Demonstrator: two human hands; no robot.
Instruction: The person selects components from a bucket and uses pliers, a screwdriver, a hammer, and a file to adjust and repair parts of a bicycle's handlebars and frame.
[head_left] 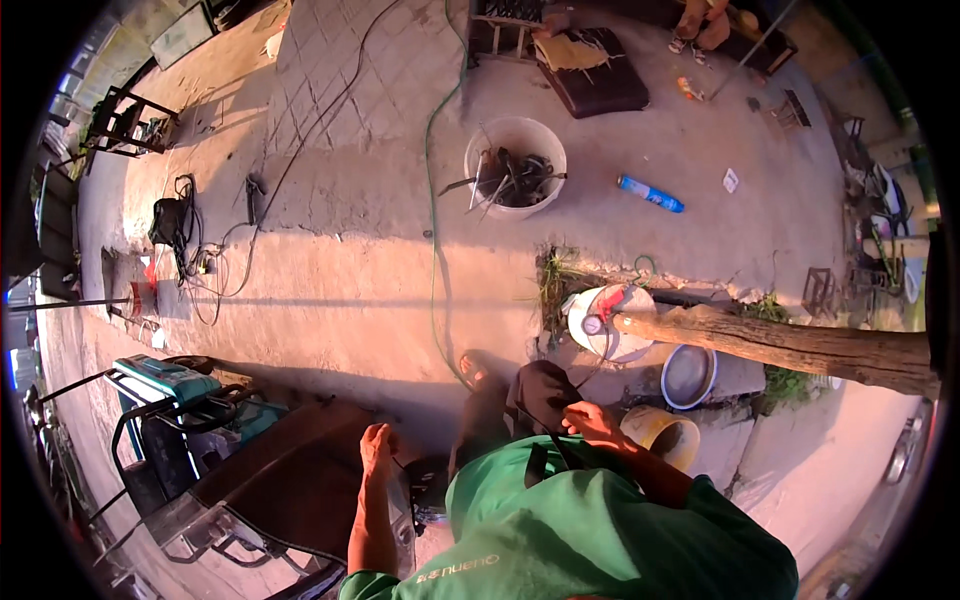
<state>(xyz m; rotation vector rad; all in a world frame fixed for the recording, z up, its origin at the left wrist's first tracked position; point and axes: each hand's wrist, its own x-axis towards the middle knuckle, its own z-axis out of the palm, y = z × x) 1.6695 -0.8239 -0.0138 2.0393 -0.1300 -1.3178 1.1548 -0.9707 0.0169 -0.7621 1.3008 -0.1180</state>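
Observation:
My left hand (pixel 377 448) is raised beside the dark brown padded cover (pixel 270 470) of the vehicle at lower left, its fingers curled; whatever they hold is too small to make out. My right hand (pixel 592 425) is at the right of my waist, over my dark trousers (pixel 540 395) and near dark straps (pixel 560 455) on my green shirt. Its fingers are bent, and their contents are unclear. A yellow bucket (pixel 680 450) stands beside that arm, with a metal basin (pixel 688 376) farther out.
A wooden post (pixel 800 346) crosses the right side beside a white lidded bucket (pixel 585 330). Ahead are a white bucket of metal scraps (pixel 540 205), a blue canister (pixel 650 193) and a green hose (pixel 430 160). Black cables (pixel 175 215) lie left. Another person (pixel 705 25) is at top right.

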